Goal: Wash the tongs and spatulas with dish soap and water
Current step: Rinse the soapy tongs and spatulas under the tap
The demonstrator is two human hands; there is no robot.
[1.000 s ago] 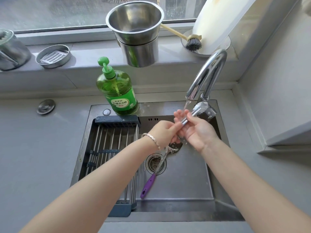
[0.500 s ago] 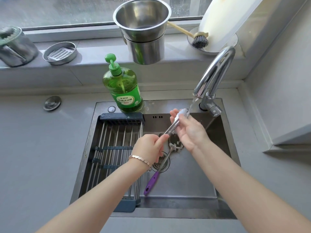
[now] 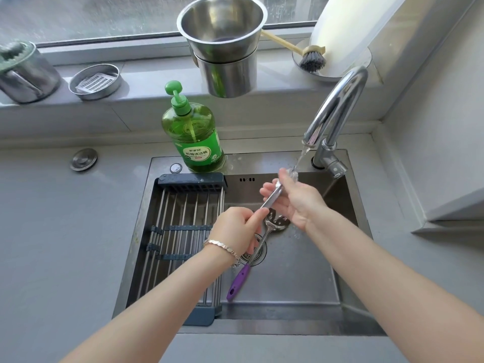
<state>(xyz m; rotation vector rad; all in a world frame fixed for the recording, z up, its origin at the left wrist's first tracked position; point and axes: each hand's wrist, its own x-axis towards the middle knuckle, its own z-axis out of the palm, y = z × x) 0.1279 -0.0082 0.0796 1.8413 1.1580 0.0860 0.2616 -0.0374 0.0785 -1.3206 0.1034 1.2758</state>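
Right now the person is rinsing a slim steel utensil point(image 3: 271, 199) over the sink point(image 3: 301, 284) at the middle of the frame. I cannot tell whether it is tongs or a spatula. The left hand point(image 3: 239, 227) is gripping its lower end, fingers curled round the shaft. The right hand point(image 3: 298, 203) is pinching the upper end between thumb and fingers, just where the water stream point(image 3: 301, 157) from the faucet point(image 3: 337, 106) is landing.

To do this well, the right hand should be sliding along the shaft while the left is turning it, so water is reaching every side and any soap is running off toward the drain point(image 3: 258, 254). A slotted spatula point(image 3: 238, 280) with a purple handle is lying on the sink floor beneath the hands and, I judge, is waiting its turn.

Room is tight upward — the spout is hanging just above the utensil's tip, and the dish soap bottle point(image 3: 195, 137) is standing near on the back ledge at upper centre. The drying rack point(image 3: 180, 226) is covering the sink's left part, so the free room is lying rightward and toward the lower frame, over bare sink floor.
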